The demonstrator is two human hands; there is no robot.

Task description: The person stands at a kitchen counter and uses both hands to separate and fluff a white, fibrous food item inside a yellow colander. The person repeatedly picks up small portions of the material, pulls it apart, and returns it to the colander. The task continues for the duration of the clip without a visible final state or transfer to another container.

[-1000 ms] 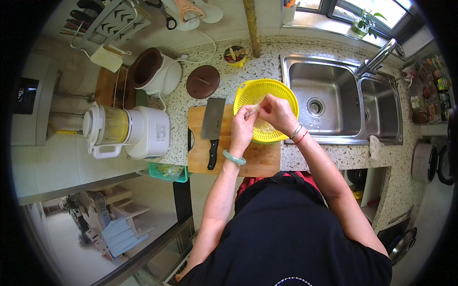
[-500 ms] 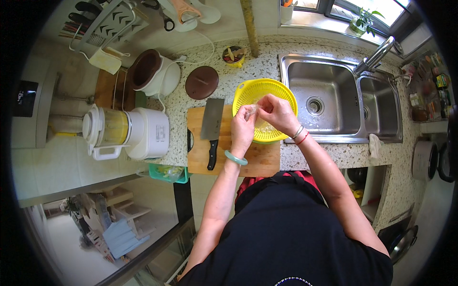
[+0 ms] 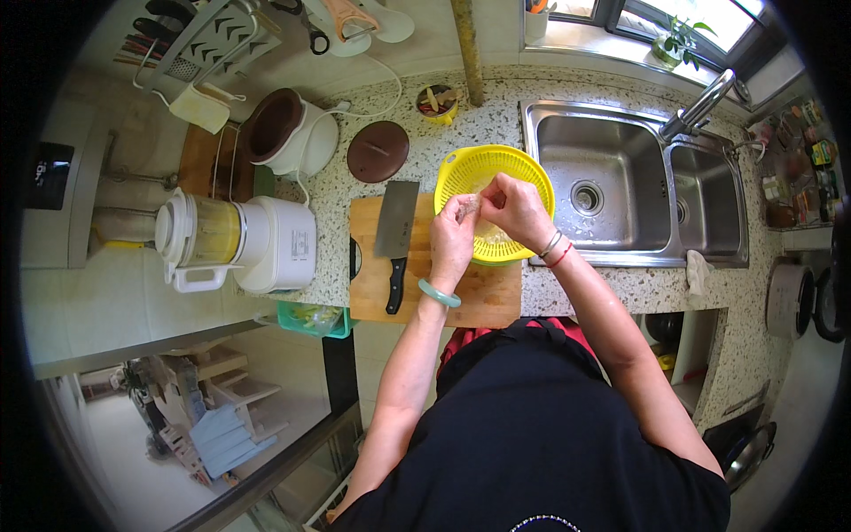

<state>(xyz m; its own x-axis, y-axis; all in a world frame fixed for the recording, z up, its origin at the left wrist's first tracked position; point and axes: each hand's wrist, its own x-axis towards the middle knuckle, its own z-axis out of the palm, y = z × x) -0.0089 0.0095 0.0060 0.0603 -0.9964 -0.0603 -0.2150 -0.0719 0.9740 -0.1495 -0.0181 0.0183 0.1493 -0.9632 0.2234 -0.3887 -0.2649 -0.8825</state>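
Observation:
Above the yellow colander [image 3: 509,160], my left hand [image 3: 453,241] and my right hand [image 3: 519,215] meet with fingertips pinched. Between them is a small pale, translucent piece [image 3: 472,206], too small to name. Both hands appear closed on it. Pale bits [image 3: 493,236] lie at the bottom of the colander, partly hidden by my hands. The colander overlaps the right side of a wooden cutting board [image 3: 372,291]. To the left of my left hand, a cleaver [image 3: 396,222] with a black handle rests on that board.
A double steel sink [image 3: 612,160] with a faucet [image 3: 705,102] is at right. On the left stand a white blender [image 3: 277,244] and a white pot [image 3: 315,142]. A brown lid [image 3: 378,152] and a small yellow container [image 3: 439,108] sit behind the board.
The view has shifted very slightly. My hands stay pinched together above the colander, with the right fingers moved only a little.

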